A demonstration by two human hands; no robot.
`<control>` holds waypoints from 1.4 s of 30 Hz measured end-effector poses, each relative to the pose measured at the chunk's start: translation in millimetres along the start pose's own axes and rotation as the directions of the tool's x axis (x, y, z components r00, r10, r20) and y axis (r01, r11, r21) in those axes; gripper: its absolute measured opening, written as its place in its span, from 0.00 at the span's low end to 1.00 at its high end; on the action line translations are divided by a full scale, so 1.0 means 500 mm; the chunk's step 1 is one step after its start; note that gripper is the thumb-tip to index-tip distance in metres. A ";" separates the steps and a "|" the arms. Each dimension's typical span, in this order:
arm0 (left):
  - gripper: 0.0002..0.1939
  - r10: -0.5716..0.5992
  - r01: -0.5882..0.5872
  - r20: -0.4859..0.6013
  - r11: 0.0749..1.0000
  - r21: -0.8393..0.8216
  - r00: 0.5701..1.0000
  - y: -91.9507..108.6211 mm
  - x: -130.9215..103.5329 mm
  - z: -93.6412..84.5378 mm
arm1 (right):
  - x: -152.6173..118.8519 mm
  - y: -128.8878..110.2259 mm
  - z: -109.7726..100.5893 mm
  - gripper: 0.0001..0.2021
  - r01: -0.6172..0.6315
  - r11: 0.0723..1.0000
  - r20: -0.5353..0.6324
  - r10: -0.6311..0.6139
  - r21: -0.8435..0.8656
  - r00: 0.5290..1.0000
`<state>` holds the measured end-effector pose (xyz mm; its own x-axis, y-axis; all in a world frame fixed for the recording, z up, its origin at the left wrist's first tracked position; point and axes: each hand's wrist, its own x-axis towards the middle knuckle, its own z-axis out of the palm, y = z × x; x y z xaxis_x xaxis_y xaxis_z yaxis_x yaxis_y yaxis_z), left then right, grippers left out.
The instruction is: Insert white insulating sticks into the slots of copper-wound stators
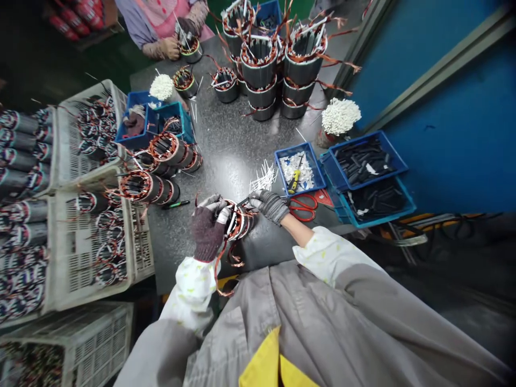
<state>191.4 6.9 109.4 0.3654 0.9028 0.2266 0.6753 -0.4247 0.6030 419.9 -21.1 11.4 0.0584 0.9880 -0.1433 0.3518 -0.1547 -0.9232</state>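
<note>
A motor stator [242,224] with copper windings and white ties or sleeves lies tilted at the table's near edge, its reddish lead wires [219,269] hanging toward my lap. My left hand [208,228], in a maroon glove with pale fingertips, is closed around the stator's left side. My right hand [271,206], in a grey striped glove, pinches a small black strip [243,202] at the stator's upper rim. Just beyond the right hand lies a loose bunch of thin white sticks or tubes [264,176]. The inside of the stator is mostly hidden.
Right of my hands are red-handled scissors [304,208], a blue bin [282,156] with white pieces and a yellow-black tool, and bins of black strips [365,161]. Stacked stators [260,70] stand at the back, others [139,185] at left near crates [86,236]. A co-worker [169,21] sits opposite.
</note>
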 end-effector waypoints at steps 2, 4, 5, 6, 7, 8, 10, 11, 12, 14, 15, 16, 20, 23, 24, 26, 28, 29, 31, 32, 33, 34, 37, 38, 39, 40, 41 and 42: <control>0.15 -0.002 0.002 -0.002 1.000 -0.005 1.000 0.002 0.002 0.000 | 0.004 0.005 0.000 0.09 0.022 0.998 0.053 -0.025 0.059 0.998; 0.15 -0.008 0.008 0.002 1.000 0.003 1.000 0.005 0.004 -0.002 | 0.011 0.004 0.003 0.09 0.034 0.997 0.106 -0.042 0.070 0.994; 0.15 -0.010 0.010 0.003 1.000 0.007 1.000 0.007 0.004 -0.002 | 0.015 0.001 0.006 0.09 0.045 0.998 0.129 -0.051 0.047 0.990; 0.15 -0.010 0.010 0.003 1.000 0.010 1.000 0.008 0.005 -0.003 | 0.020 -0.002 0.009 0.08 0.062 0.998 0.157 -0.063 0.015 0.986; 0.15 -0.010 0.010 0.002 1.000 0.010 1.000 0.009 0.005 -0.004 | 0.024 -0.004 0.011 0.07 0.084 0.996 0.191 -0.081 -0.012 0.978; 0.15 -0.009 0.009 0.004 1.000 0.010 1.000 0.009 0.005 -0.004 | 0.028 -0.005 0.012 0.07 0.109 0.994 0.224 -0.101 -0.022 0.969; 0.14 -0.008 0.007 0.004 1.000 0.011 1.000 0.007 0.004 -0.004 | 0.032 0.001 0.008 0.08 0.128 0.992 0.240 -0.128 0.018 0.962; 0.14 -0.007 0.007 0.004 1.000 0.014 1.000 0.005 0.004 -0.003 | 0.031 0.006 0.004 0.10 0.115 0.992 0.223 -0.125 0.056 0.967; 0.14 -0.004 0.004 0.005 1.000 0.016 1.000 0.002 0.005 -0.001 | 0.030 0.012 0.001 0.12 0.094 0.991 0.197 -0.111 0.093 0.974; 0.14 0.001 -0.001 0.007 1.000 0.007 1.000 -0.006 0.008 0.000 | 0.023 0.019 0.001 0.13 0.043 0.989 0.129 -0.062 0.143 0.990; 0.14 0.000 0.000 0.008 1.000 -0.004 1.000 -0.009 0.010 -0.001 | 0.017 0.018 0.006 0.14 0.028 0.988 0.108 -0.045 0.149 0.993; 0.15 -0.001 0.002 0.015 1.000 -0.015 1.000 -0.011 0.012 -0.003 | 0.009 0.013 0.012 0.14 0.026 0.990 0.090 -0.039 0.141 0.995; 0.16 0.004 -0.001 0.087 1.000 -0.025 0.996 -0.014 0.030 -0.020 | -0.049 -0.004 0.011 0.12 0.083 0.996 0.007 -0.084 0.020 0.996; 0.16 0.022 -0.021 0.123 1.000 -0.005 0.992 -0.018 0.049 -0.025 | -0.126 0.024 -0.073 0.11 -0.073 0.987 -0.125 0.056 -0.142 0.991; 0.15 0.024 -0.023 0.124 1.000 -0.003 0.992 -0.019 0.054 -0.024 | -0.159 0.041 -0.118 0.13 -0.173 0.967 -0.213 0.132 -0.186 0.968; 0.15 0.014 -0.014 0.109 1.000 -0.005 0.994 -0.017 0.059 -0.021 | -0.226 0.083 -0.223 0.17 -0.391 0.888 -0.419 0.267 -0.243 0.868; 0.15 -0.004 0.005 0.097 1.000 -0.003 0.995 -0.010 0.056 -0.020 | -0.275 0.125 -0.322 0.17 -0.635 0.705 -0.613 0.360 -0.314 0.703; 0.15 -0.015 0.015 0.089 1.000 0.000 0.996 -0.006 0.054 -0.019 | -0.289 0.144 -0.361 0.17 -0.700 0.622 -0.661 0.366 -0.350 0.656; 0.15 -0.029 0.029 0.075 1.000 0.005 0.997 0.000 0.050 -0.019 | -0.293 0.173 -0.411 0.16 -0.743 0.507 -0.682 0.353 -0.436 0.641; 0.14 -0.032 0.031 0.070 0.999 0.006 0.997 0.001 0.049 -0.018 | -0.288 0.182 -0.423 0.16 -0.738 0.476 -0.665 0.352 -0.479 0.658; 0.14 -0.033 0.033 0.064 0.999 0.003 0.997 0.001 0.049 -0.018 | -0.280 0.187 -0.429 0.15 -0.730 0.450 -0.645 0.358 -0.515 0.675; 0.15 -0.035 0.035 0.060 0.999 -0.002 0.998 0.000 0.049 -0.016 | -0.273 0.189 -0.432 0.15 -0.721 0.430 -0.626 0.365 -0.543 0.689; 0.15 -0.037 0.038 0.059 0.999 -0.020 0.998 -0.006 0.051 -0.012 | -0.274 0.181 -0.441 0.13 -0.687 0.425 -0.610 0.324 -0.589 0.723; 0.15 -0.036 0.038 0.061 0.999 -0.023 0.997 -0.008 0.050 -0.011 | -0.284 0.176 -0.444 0.13 -0.669 0.461 -0.618 0.282 -0.584 0.734; 0.15 -0.034 0.036 0.065 0.999 -0.025 0.997 -0.009 0.048 -0.011 | -0.295 0.170 -0.445 0.12 -0.652 0.518 -0.638 0.238 -0.555 0.732; 0.15 -0.032 0.034 0.068 0.999 -0.027 0.997 -0.009 0.046 -0.011 | -0.307 0.164 -0.443 0.13 -0.632 0.597 -0.667 0.206 -0.494 0.716; 0.15 -0.029 0.031 0.068 0.999 -0.031 0.997 -0.009 0.044 -0.012 | -0.316 0.158 -0.435 0.13 -0.603 0.683 -0.693 0.194 -0.412 0.694; 0.15 -0.027 0.030 0.068 0.999 -0.038 0.997 -0.009 0.041 -0.012 | -0.319 0.152 -0.418 0.14 -0.563 0.760 -0.708 0.199 -0.324 0.677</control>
<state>191.9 27.9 116.1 0.3898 0.9074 0.1573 0.6613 -0.3947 0.6379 632.6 -191.4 38.6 0.7712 0.6359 -0.0285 0.5376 -0.6747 -0.5058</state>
